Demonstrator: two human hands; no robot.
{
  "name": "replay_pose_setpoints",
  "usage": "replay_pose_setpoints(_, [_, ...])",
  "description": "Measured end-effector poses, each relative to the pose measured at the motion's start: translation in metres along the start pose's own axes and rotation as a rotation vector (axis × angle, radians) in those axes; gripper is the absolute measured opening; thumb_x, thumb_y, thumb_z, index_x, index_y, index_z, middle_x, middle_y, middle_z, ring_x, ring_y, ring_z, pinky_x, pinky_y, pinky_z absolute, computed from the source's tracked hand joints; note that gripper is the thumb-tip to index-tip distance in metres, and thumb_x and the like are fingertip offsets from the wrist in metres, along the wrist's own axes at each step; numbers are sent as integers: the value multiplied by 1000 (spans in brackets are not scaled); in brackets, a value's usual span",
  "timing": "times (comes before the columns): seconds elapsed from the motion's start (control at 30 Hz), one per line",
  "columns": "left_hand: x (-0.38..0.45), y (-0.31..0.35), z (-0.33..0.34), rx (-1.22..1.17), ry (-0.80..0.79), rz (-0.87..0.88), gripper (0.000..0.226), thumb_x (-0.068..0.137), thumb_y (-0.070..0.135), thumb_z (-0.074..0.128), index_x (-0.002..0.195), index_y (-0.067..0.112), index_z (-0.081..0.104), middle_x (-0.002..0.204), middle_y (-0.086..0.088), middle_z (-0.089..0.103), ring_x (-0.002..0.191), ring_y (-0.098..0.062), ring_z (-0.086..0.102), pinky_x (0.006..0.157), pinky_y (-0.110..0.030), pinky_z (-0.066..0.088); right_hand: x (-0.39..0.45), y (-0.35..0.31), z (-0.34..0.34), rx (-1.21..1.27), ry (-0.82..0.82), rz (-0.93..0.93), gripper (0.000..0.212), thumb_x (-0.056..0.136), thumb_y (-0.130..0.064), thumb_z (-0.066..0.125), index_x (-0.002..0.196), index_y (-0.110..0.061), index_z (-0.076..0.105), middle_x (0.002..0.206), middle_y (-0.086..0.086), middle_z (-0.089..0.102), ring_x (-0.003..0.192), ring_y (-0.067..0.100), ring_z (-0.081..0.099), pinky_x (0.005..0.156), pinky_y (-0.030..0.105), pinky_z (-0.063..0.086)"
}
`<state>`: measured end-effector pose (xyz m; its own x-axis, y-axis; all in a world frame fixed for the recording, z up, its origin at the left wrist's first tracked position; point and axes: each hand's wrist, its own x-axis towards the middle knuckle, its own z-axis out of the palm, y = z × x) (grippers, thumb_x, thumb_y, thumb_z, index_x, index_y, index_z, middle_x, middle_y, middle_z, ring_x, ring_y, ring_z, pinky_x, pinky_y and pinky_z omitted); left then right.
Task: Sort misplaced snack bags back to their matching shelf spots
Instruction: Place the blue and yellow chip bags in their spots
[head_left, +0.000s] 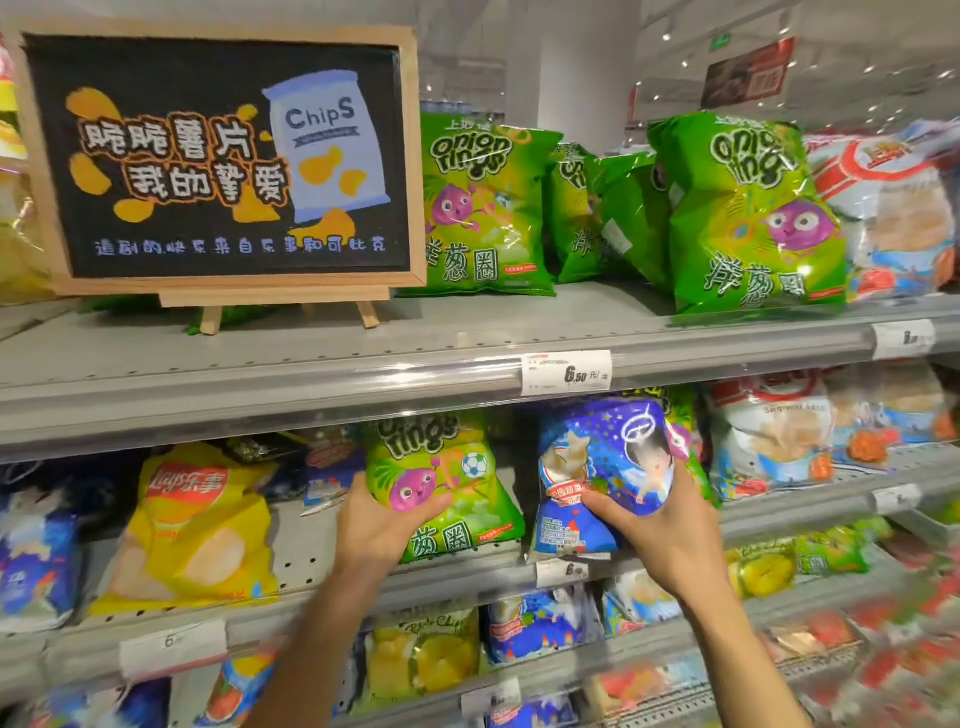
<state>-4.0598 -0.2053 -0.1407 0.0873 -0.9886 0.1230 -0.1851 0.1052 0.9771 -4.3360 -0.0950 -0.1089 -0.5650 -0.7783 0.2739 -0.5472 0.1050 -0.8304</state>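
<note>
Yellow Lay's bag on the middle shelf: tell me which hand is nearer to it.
Left. The left hand grips the green onion rings bag just right of the yellow Lay's bag; the right hand grips the blue bag farther right.

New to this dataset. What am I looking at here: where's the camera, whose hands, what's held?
There is no robot. One wide-angle camera sits on a person's head, looking forward and down at supermarket snack shelves. The left hand grips a green onion rings bag on the middle shelf. The right hand grips a blue snack bag beside it. On the top shelf stand more onion rings bags and a chalkboard chips sign. A yellow Lay's bag lies left of the hands. The lower shelves are too blurred to read.
</note>
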Motion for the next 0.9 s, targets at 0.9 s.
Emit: replay_pose_setpoints(0.9, [-17,-3,25,359,-113,39,89,55,25,96,130,15,49,109,-7,63,107,-30,61,94,-43,49,-71,-7,16,305,-239,-64,78,42,-63,89,107,-28,66,98,-24,76,91,-1,72,80,24,57])
